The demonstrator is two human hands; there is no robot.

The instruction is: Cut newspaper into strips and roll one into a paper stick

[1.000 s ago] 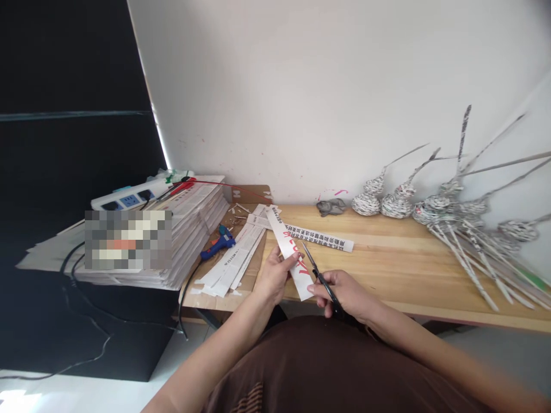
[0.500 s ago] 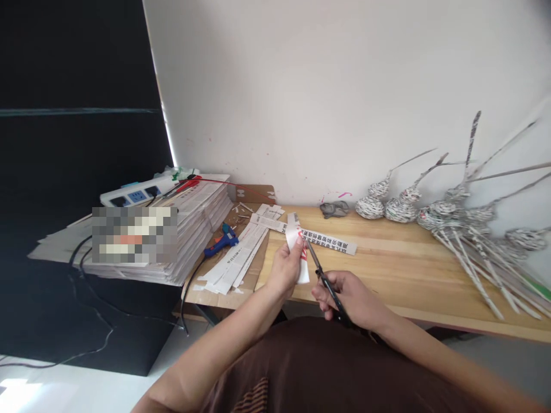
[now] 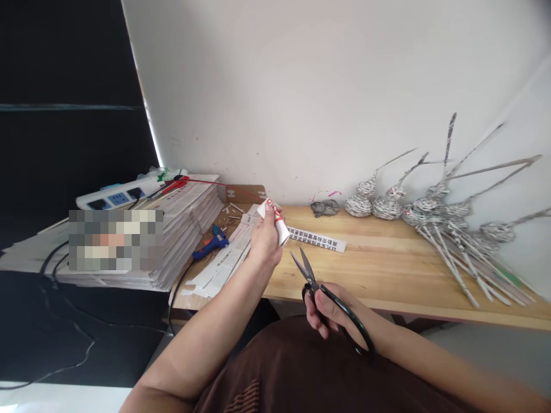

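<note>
My left hand [image 3: 266, 238] pinches a white paper strip [image 3: 282, 230] with red print, held up over the wooden table. In my right hand [image 3: 329, 310] are black-handled scissors [image 3: 309, 269], their blades slightly apart and pointing up and left. The blades are clear of the paper. Behind them a printed paper strip [image 3: 338, 245] with large black characters lies on the tabletop, its left part hidden by my left hand. More newspaper strips [image 3: 221, 269] are spread to the left, partly under my left forearm.
A blue glue gun [image 3: 210, 244] lies beside a tall newspaper stack [image 3: 189, 229] with a power strip [image 3: 116, 199] on top. Woven paper gourds [image 3: 359, 205] stand along the wall at right, near rolled paper sticks [image 3: 462, 258]. A grey crumpled thing [image 3: 325, 207] sits at the back.
My left hand has moved left and up with the paper strip, away from the scissors. The scissors have come off the paper and their blades have spread apart. The view has shifted slightly.
</note>
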